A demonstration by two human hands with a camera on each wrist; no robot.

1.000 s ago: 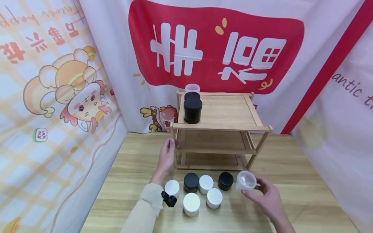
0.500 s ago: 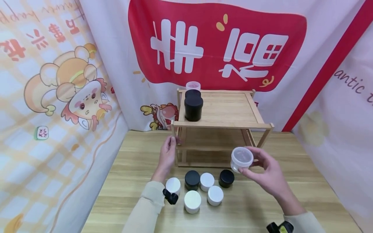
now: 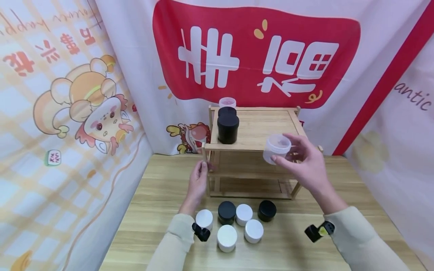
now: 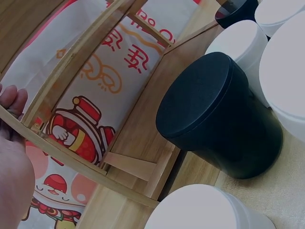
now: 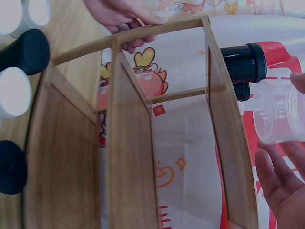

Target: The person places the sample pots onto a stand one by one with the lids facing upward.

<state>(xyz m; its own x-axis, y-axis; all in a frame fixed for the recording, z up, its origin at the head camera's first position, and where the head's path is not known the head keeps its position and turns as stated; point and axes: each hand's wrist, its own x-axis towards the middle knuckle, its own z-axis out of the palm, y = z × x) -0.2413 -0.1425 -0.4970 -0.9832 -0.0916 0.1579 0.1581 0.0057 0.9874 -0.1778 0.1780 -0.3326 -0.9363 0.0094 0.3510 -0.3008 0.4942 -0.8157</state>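
Observation:
My right hand (image 3: 306, 165) holds a clear plastic jar (image 3: 275, 151) with a pale lid, raised in front of the top board of a wooden three-tier shelf (image 3: 264, 126). In the right wrist view, thumb and fingers sit on either side of this clear jar (image 5: 276, 114), apart from the shelf. My left hand (image 3: 197, 184) grips the shelf's front left post (image 4: 71, 155). On the top board's left side, a black jar (image 3: 228, 130) stands before another black jar (image 3: 226, 110), with a clear jar (image 3: 227, 102) at the back.
In front of the shelf, several white jars (image 3: 227, 239) and two black jars (image 3: 226, 213) (image 3: 267, 210) stand upright on the wooden table (image 3: 159, 177). Printed curtains (image 3: 176, 86) close off the back and both sides. Bare board lies right of the jars on top.
My right hand has lifted the clear jar from near the table, up to the height of the top board. The left hand stays on the post.

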